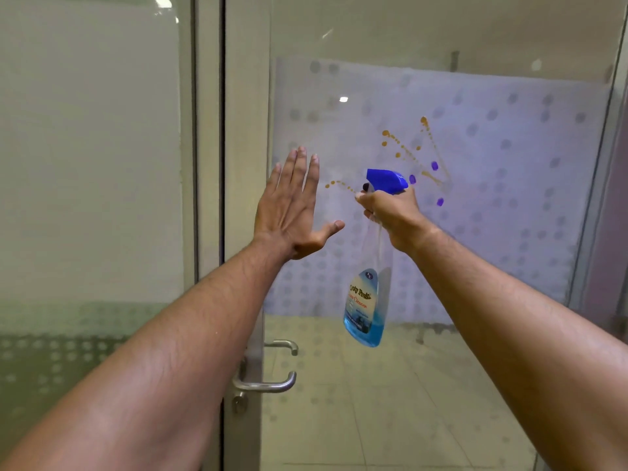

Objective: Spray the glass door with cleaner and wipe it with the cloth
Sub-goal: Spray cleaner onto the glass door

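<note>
Fingers [368,202] of the right hand [390,215] wrap the neck of a spray bottle [368,300], closed tight below its blue trigger head [387,180]; one fingertip rests at the trigger. Bottle hangs upright from the grip, clear-bodied, with blue liquid low in the base and a printed label. Nozzle points left, close to the glass door [441,385]. Left hand [294,207] is raised flat, fingers extended and together, thumb spread, holding nothing; whether the palm touches the glass cannot be determined. Orange dotted streaks [404,147] and purple spots [434,165] mark the frosted, dot-patterned panel behind the bottle head. Metal lever handle [268,384] sits below, at the door's left edge.
</note>
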